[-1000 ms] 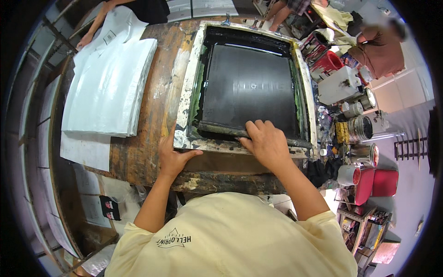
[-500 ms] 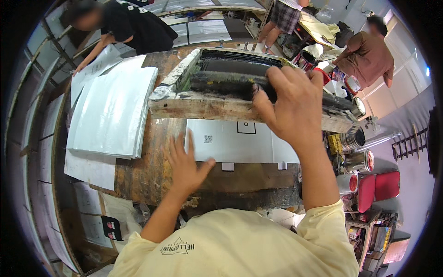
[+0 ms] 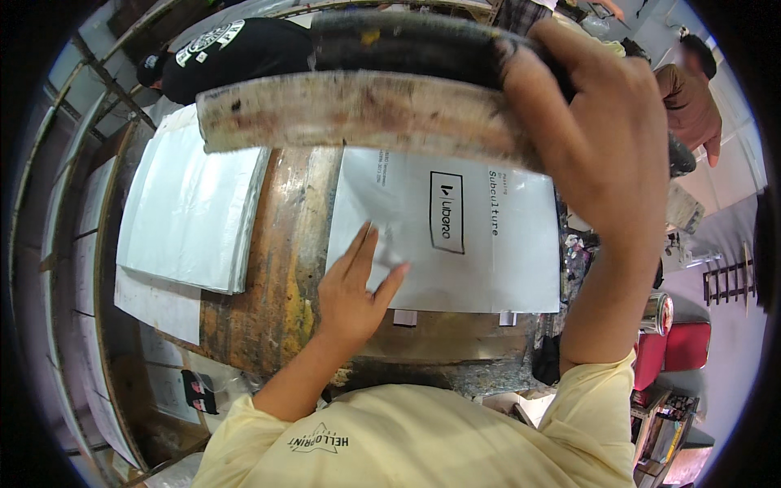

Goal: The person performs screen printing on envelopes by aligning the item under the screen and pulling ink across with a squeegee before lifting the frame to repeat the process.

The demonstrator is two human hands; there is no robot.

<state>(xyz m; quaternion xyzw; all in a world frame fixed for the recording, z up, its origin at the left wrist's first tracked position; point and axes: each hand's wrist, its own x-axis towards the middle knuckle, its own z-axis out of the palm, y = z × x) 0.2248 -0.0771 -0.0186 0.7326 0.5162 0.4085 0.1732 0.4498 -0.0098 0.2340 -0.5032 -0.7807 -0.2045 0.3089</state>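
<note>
The right hand (image 3: 606, 138) grips the near rail of a screen-printing frame (image 3: 358, 110), fingers curled over the top edge and closed tight on it, the frame tipped up well clear of the table. That rail is worn wood, rounded at the end, crusted with pale dried ink and dark flecks; behind the fingers a black, glossy band of the frame runs across.

Below the raised rail lies a white poly mailer bag (image 3: 488, 260), flat, smooth and faintly shiny, a rectangle with a black boxed print near its middle. The left hand (image 3: 351, 293) rests on the bag's near left corner, fingers spread wide and flat, fingertips (image 3: 366, 236) pressing the film, holding nothing.

The wooden printing table (image 3: 281, 268) under the palm is scarred brown, streaked with yellow and grey ink, its edge chipped. Just left of the left hand's thumb side, across a bare strip of wood, sits a neat stack of white bags (image 3: 191, 215), soft-edged and layered. Beyond the right hand's knuckles, a person in a brown shirt (image 3: 691, 98) stands apart.
</note>
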